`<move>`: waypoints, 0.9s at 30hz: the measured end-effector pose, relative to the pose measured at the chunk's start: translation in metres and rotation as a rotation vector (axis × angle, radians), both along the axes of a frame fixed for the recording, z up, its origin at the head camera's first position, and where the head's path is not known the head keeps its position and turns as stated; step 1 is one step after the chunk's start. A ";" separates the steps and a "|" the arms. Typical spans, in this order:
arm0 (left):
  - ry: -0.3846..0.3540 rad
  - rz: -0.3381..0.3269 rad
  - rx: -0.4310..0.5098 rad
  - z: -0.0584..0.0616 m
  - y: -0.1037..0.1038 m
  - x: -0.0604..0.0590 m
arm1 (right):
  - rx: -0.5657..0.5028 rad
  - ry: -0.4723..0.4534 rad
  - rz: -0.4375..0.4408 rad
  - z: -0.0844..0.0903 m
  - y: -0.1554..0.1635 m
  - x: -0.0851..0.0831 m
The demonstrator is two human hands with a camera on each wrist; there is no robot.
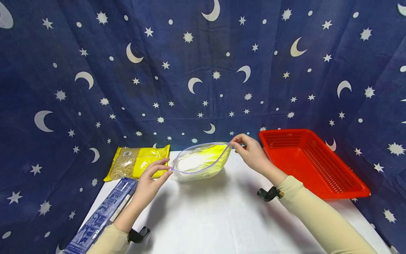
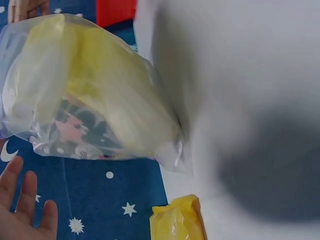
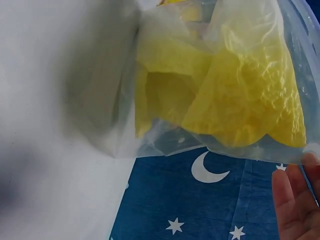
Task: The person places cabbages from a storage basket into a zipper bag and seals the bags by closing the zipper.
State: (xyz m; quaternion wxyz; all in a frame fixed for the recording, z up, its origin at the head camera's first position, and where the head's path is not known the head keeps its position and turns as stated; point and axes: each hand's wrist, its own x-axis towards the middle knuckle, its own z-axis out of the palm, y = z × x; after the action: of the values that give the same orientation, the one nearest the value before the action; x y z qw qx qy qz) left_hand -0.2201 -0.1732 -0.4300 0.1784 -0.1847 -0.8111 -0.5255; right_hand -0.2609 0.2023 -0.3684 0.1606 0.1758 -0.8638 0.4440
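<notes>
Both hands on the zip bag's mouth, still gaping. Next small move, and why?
Probably draw the two ends apart to flatten the mouth. The left hand and right hand each pinch one end of the clear bag, its rim bows open, and the yellow packet already sits inside.

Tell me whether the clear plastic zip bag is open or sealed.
Open: the clear plastic zip bag's mouth gapes in a wide loop between the left hand and right hand, yellow contents inside.

Clear zip bag point(image 3: 220, 85) of yellow contents above starry blue cloth point(image 3: 200, 210), right hand's fingers point(image 3: 295, 200) at its near-right corner.
</notes>
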 end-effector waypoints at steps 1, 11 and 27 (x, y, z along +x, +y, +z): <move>0.019 0.004 -0.010 -0.001 0.001 -0.001 | -0.011 -0.009 -0.005 0.000 0.001 0.000; -0.084 0.027 0.117 0.006 0.017 -0.018 | -0.076 -0.048 -0.019 0.000 0.011 -0.004; -0.142 0.100 0.135 0.051 0.049 -0.046 | -0.189 0.045 -0.089 0.021 0.042 -0.010</move>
State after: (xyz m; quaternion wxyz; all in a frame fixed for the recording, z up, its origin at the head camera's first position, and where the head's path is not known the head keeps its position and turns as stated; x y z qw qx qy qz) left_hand -0.2660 -0.1239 -0.3793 0.1588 -0.0939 -0.7927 -0.5810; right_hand -0.2707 0.2443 -0.3476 0.2153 0.1313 -0.8212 0.5119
